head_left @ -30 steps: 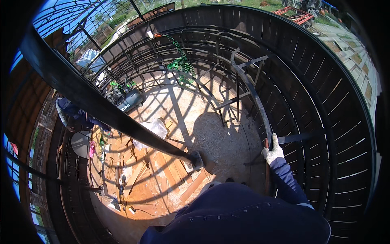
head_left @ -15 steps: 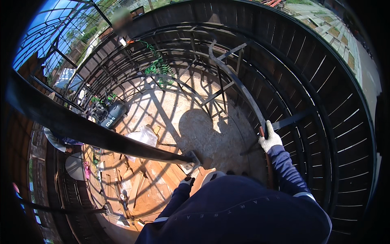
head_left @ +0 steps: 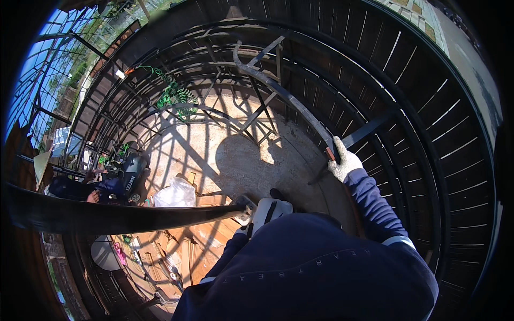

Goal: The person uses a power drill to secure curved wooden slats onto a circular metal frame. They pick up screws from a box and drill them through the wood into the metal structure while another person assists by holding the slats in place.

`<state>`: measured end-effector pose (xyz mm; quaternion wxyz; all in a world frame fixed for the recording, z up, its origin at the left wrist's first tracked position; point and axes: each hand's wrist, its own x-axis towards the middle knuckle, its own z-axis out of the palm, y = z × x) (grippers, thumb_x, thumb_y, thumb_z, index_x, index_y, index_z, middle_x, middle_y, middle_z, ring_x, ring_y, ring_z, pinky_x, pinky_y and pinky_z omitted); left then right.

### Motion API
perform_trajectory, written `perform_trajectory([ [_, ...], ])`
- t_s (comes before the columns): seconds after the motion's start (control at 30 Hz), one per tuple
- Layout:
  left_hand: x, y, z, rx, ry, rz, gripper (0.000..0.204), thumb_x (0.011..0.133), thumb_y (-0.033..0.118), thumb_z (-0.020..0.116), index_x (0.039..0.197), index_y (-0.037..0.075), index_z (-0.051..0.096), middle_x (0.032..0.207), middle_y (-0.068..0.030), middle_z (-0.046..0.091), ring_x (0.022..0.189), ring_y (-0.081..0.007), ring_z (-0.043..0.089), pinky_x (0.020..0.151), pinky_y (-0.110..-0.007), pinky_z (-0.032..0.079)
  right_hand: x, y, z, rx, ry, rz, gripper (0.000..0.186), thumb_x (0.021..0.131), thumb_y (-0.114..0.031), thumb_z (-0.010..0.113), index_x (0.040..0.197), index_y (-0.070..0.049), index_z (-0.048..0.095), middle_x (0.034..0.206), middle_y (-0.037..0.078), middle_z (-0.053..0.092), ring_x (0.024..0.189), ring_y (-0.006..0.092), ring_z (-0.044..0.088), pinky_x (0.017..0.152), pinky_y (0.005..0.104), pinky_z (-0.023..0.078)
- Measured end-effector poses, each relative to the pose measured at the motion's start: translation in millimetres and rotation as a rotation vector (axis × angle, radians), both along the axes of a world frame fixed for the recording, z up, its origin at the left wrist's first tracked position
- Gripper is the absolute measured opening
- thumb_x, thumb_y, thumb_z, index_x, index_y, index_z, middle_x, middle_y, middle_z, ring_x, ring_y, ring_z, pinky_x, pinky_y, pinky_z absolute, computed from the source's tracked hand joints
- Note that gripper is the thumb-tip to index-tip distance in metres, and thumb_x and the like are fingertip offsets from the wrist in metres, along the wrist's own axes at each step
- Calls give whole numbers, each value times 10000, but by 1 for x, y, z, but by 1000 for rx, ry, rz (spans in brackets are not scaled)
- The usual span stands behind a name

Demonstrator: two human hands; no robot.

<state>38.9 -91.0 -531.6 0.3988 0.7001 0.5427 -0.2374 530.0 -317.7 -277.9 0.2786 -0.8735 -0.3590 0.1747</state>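
Observation:
My right hand (head_left: pixel 345 160), in a white knitted glove, is closed around a curved metal handrail (head_left: pixel 300 104). One finger or the thumb points up along the rail, and a reddish-brown edge shows beside the glove. Low in the middle, my left hand (head_left: pixel 246 230) shows only partly past my dark sleeve. Its fingers are too hidden to read. Right beside it is a white rounded thing (head_left: pixel 263 213) with a dark strap, partly covered by my body; its kind is unclear. A thick dark metal post (head_left: pixel 123 216) crosses from the left and ends at a plate near my left hand.
Dark slatted wall (head_left: pixel 428 134) curves around the right. Below lie a concrete floor (head_left: pixel 251 160), wooden boards (head_left: pixel 187 257), a white plastic bag (head_left: pixel 176 193), an air compressor (head_left: pixel 131 174) and a coiled green hose (head_left: pixel 176 96). A co-worker (head_left: pixel 80 187) is at the left.
My view has turned, shifting the rail and compressor leftward. My right hand stays on the handrail. More of the white strapped thing shows, and more of the co-worker has come into view.

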Motion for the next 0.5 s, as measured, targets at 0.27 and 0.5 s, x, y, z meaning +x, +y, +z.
perform_trajectory([
  [0.27, 26, 67, 45, 9, -296, 22, 471, 957, 467, 560, 1134, 52, 694, 1098, -189, 720, 1034, -365, 679, 881, -423, 505, -14, 21, -5, -66, -131, -133, 864, 806, -233, 682, 1576, -160, 297, 943, 235, 691, 888, 430, 679, 807, 488, 537],
  [0.5, -116, 128, 100, 77, -383, 655, 410, 947, 436, 620, 1148, 85, 684, 1025, -171, 712, 926, -262, 690, 758, -414, 535, -19, 4, -56, 60, -423, -246, 989, 791, -95, 644, 1622, -147, 110, 1181, 307, 651, 1074, 469, 644, 925, 468, 524],
])
